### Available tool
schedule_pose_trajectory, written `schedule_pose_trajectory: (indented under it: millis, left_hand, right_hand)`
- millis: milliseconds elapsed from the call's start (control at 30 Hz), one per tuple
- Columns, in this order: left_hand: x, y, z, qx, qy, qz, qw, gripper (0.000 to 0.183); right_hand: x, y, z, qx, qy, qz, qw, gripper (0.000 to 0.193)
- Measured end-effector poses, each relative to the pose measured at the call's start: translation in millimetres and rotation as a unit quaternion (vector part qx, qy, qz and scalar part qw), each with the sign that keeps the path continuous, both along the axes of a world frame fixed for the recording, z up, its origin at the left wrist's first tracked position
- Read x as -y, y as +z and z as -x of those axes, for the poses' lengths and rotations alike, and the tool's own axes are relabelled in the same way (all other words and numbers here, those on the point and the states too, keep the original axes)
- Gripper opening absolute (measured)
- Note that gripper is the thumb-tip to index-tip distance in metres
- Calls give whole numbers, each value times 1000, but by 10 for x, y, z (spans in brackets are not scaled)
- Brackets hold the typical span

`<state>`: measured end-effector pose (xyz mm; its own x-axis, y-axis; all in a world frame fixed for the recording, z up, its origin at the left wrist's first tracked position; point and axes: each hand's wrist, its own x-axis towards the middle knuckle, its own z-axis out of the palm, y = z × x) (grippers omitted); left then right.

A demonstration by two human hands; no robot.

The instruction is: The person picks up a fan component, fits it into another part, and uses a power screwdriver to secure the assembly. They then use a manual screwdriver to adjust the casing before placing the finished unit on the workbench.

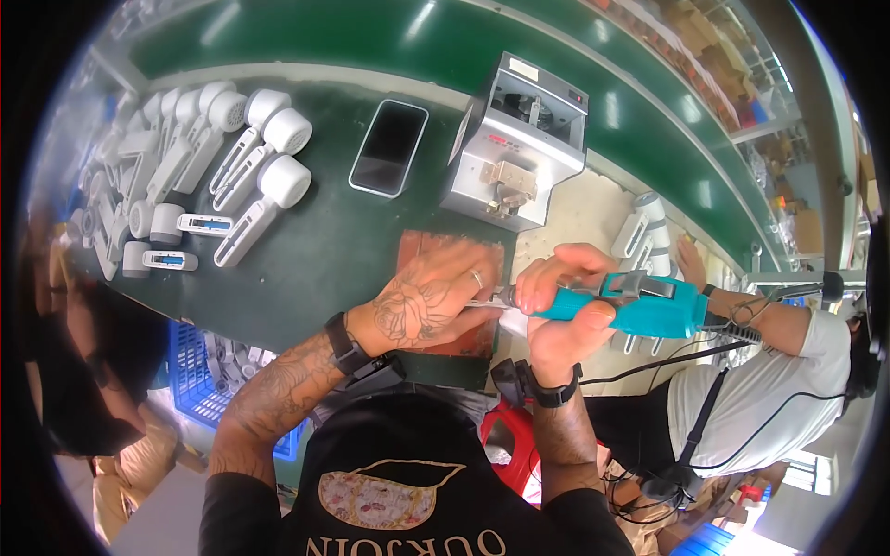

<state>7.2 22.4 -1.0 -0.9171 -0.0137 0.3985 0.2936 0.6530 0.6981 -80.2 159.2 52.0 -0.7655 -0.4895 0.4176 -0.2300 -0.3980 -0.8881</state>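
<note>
My right hand (563,320) is closed round a teal electric screwdriver (669,308), its tip pointing left toward my other hand. Curled over a red-brown mat (426,248), my left hand (434,295) presses on a white plastic part (512,322) that is mostly hidden under the fingers. The screwdriver's tip meets this part beside my left fingertips; the exact contact is hidden. To the left on the dark green table lie several white handheld devices (283,183) with round heads and long handles, some handles showing blue inside.
A phone (389,148) lies beyond my left hand. Behind the mat stands a grey metal machine (519,139). More white devices (649,227) lie on the right, near a co-worker's arm (765,320). A blue crate (199,375) is below the table; another person is at far left.
</note>
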Motion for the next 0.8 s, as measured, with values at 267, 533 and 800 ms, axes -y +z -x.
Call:
schedule_pose_trajectory:
  millis: [267,533,800]
  left_hand:
    - [-9,-8,60,-41,24,-48,998,30]
    - [111,18,126,-68,38,68,995,38]
    - [66,-34,27,-39,46,109,992,51]
  right_hand:
    - [49,147,39,9,-36,-29,999,72]
    - [480,267,436,-11,-67,26,997,49]
    - [697,13,666,-89,-62,-50,993,30]
